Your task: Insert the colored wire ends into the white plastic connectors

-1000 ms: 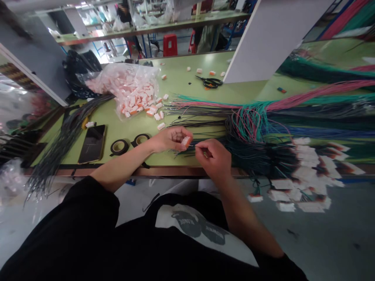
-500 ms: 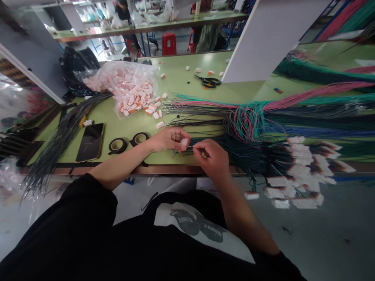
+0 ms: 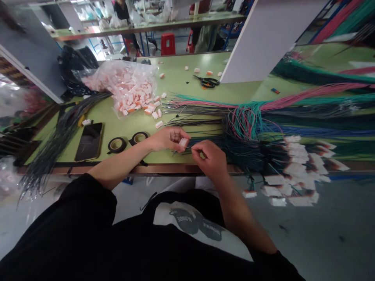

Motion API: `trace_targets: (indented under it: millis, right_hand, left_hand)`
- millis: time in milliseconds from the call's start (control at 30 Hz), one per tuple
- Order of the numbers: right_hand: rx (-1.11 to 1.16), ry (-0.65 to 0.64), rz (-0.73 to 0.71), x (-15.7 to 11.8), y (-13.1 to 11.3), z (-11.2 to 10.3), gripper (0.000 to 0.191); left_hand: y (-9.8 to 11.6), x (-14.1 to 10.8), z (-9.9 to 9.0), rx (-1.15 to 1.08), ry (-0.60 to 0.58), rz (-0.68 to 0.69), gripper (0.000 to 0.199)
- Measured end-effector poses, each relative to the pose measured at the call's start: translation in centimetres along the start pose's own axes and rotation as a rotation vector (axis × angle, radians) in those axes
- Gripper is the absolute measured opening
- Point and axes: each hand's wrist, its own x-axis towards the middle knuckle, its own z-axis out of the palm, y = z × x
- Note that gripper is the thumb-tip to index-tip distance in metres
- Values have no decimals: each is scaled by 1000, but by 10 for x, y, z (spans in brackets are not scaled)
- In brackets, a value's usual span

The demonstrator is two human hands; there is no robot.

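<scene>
Plug [image 3: 183,143] has rolled slightly in the left hand since a second ago: orange end showed clearly then, mostly pale face now. Right hand [image 3: 211,157] sits a touch lower against it; whole view has slid slightly left, bench items unchanged

Left hand [image 3: 166,139]: half curled, palm partly visible, thumb and fingers pinching the plug. Right hand: thumb and index tips together on a thin wire [image 3: 189,147], other fingers curled in. Wire bridges the short gap to the plug; can't tell if its tip is inside

Plug is over the front of the green bench [image 3: 172,86], between the hands, one side toward the right fingertips. Long axis looks slanted, lower left to upper right, but too small and blurred to be sure

Nearby: tape roll [image 3: 117,151] left of the left hand, wire bundle [image 3: 238,150] just beyond the right
</scene>
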Motion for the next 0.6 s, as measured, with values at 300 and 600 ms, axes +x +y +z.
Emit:
trace_targets:
  millis: [300, 600]
  right_hand:
    - [-10, -17, 8, -3, 1, 2, 12]
    - [-5, -62, 45, -3, 0, 2, 11]
  left_hand:
    - [2, -1, 0, 59, -8, -1, 47]
    - [3, -2, 1, 89, -34, -16, 45]
